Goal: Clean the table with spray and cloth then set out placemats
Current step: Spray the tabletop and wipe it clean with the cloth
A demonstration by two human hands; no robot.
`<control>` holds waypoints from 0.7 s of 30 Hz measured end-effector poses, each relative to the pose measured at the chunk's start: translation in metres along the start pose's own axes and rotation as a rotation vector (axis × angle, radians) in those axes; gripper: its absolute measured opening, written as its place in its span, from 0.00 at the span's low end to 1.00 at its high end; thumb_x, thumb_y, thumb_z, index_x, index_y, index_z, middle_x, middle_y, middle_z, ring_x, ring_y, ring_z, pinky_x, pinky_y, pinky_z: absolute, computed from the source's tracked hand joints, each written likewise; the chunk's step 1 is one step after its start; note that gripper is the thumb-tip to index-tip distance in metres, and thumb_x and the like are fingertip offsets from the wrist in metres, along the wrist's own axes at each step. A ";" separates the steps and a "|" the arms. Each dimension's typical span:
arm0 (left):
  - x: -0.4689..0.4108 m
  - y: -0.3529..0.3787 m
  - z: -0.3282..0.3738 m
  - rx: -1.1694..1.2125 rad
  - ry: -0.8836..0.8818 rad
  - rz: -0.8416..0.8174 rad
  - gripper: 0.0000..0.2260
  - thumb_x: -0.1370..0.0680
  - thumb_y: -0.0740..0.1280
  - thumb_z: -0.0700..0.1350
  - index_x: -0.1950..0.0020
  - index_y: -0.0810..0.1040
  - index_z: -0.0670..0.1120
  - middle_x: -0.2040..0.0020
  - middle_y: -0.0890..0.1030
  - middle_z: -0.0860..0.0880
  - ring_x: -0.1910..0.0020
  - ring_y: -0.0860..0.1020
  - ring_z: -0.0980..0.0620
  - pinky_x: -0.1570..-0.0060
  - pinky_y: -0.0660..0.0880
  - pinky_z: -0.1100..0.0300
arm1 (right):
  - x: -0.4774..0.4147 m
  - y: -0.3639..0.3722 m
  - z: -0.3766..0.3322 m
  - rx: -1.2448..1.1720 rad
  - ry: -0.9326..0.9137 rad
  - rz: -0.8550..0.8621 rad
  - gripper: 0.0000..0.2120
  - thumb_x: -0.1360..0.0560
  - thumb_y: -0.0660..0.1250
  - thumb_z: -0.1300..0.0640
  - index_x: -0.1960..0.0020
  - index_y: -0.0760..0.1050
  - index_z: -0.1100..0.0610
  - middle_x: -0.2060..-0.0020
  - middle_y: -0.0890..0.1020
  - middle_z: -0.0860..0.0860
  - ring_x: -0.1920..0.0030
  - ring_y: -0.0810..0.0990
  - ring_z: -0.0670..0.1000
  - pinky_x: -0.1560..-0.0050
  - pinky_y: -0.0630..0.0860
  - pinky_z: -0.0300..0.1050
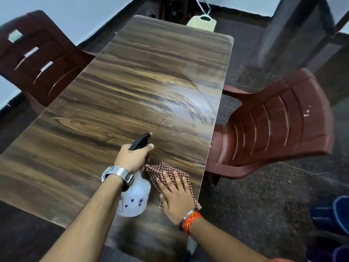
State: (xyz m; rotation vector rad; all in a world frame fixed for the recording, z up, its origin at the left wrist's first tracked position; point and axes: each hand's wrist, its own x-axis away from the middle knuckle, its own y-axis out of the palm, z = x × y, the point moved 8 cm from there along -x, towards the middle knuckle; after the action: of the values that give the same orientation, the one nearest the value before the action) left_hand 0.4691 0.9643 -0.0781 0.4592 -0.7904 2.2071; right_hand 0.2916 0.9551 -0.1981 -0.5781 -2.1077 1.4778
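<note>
Wood-grain surface (94, 129), mid-clean. My left hand (132, 157) is curled round the neck of the white spray bottle (135, 197), which is tilted with its black nozzle pointing up the board. Whether the bottle's base touches the wood, I cannot tell. Just beside it, near the right-hand edge, my right hand (175, 195) lies flat with its fingers spread, pressing the checked cloth (166, 169) down rather than gripping it.

Farther up on the right, a pale wet smear (188, 108) with curved streaks suggests one patch has been sprayed and wiped. The left half and the far end show no such marks, so I judge the cleaning only partly done. No placemats are in view, and that step looks not yet begun.

Dark red plastic chairs flank the surface, one on the right (273, 125) and one on the left (37, 59). A cream plastic item (202, 23) sits beyond the far end.
</note>
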 end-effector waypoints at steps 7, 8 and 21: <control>-0.018 -0.018 -0.016 0.053 -0.075 0.063 0.17 0.24 0.73 0.53 0.61 0.83 0.39 0.63 0.87 0.41 0.78 0.75 0.48 0.69 0.72 0.58 | -0.009 0.007 -0.010 0.000 -0.376 -0.068 0.24 0.22 0.55 0.49 0.26 0.62 0.46 0.22 0.54 0.53 0.23 0.51 0.54 0.24 0.48 0.55; -0.018 -0.022 -0.019 0.087 -0.087 0.091 0.15 0.24 0.73 0.52 0.60 0.83 0.39 0.62 0.87 0.41 0.79 0.74 0.49 0.70 0.71 0.59 | -0.014 0.007 -0.013 -0.021 -0.423 -0.089 0.24 0.22 0.55 0.49 0.26 0.62 0.47 0.22 0.53 0.53 0.23 0.49 0.54 0.23 0.47 0.55; -0.020 -0.038 -0.054 0.255 -0.310 0.385 0.18 0.24 0.73 0.52 0.58 0.83 0.36 0.65 0.85 0.37 0.79 0.73 0.47 0.70 0.71 0.57 | -0.208 -0.017 -0.020 0.211 -1.008 -0.193 0.24 0.23 0.48 0.43 0.30 0.68 0.41 0.25 0.64 0.49 0.25 0.60 0.57 0.27 0.48 0.55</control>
State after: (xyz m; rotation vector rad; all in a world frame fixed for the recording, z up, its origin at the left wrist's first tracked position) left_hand 0.5060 1.0099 -0.1135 0.8511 -0.8119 2.6510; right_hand 0.4665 0.8399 -0.2090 0.5779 -2.5084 2.0841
